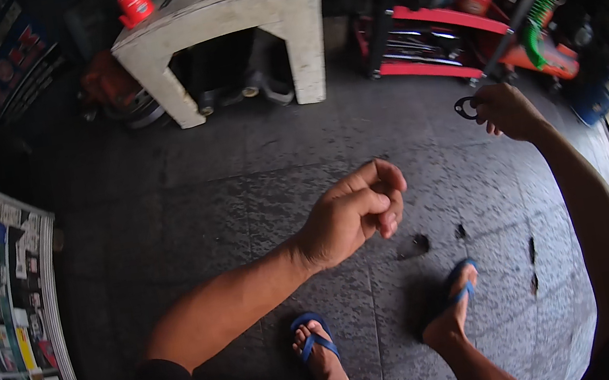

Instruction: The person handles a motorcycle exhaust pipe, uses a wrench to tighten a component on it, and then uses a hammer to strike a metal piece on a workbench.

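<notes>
As a dark ring-shaped part [461,115] is pinched in the fingers of the right hand [505,112] above the floor [203,207], and the left hand [360,211] is curled, any contents impossible to tell, a carrying step seems to be in hand, for which a steady pinch would be needed next.

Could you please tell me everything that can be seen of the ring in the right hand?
The ring is small, dark and flat-looking, with a wide round opening. Whether it is metal or rubber cannot be told. The right hand grips it by its right side, hiding part of it, while the rest juts out to the left, over the dark floor. Nothing else is seen touching it.
</notes>
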Available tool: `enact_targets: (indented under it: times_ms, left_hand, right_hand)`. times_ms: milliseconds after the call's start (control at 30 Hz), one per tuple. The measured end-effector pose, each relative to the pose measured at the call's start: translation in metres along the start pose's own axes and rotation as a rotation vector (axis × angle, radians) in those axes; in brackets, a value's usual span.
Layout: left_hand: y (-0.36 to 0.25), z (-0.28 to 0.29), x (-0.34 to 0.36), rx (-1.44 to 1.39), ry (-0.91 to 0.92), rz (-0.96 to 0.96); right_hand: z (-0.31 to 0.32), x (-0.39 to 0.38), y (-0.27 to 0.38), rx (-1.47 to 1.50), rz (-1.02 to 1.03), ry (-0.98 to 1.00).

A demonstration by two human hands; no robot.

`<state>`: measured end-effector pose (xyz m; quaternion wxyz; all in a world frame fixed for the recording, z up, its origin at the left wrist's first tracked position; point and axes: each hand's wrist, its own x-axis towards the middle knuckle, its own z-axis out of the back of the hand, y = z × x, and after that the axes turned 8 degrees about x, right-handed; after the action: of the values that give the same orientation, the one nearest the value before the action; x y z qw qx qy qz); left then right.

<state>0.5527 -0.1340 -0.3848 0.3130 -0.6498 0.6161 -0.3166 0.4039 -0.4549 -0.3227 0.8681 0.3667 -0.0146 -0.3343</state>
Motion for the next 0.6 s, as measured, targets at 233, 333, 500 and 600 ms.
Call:
enact_targets:
  times_ms: [233,333,500,600]
  left_hand:
    - [-0.03,0.07,-0.013,0.03,-0.183,-0.146]
    - [-0.043,0.079,-0.011,0.054,-0.216,-0.205]
    - [-0.04,0.108,0.023,0.188,-0.336,-0.217]
    - [-0.011,0.165,-0.012,0.723,-0.635,-0.132]
  right_hand:
    - [-0.122,0.127,-0.004,0.185,-0.014,0.311]
    - [-0.163,0.127,0.0,0.148,-0.065,0.444]
    - [-0.232,0.135,-0.187,-0.302,0.2,0.735]
    - [-0.275,0.116,-0.148,0.364,-0.511,0.704]
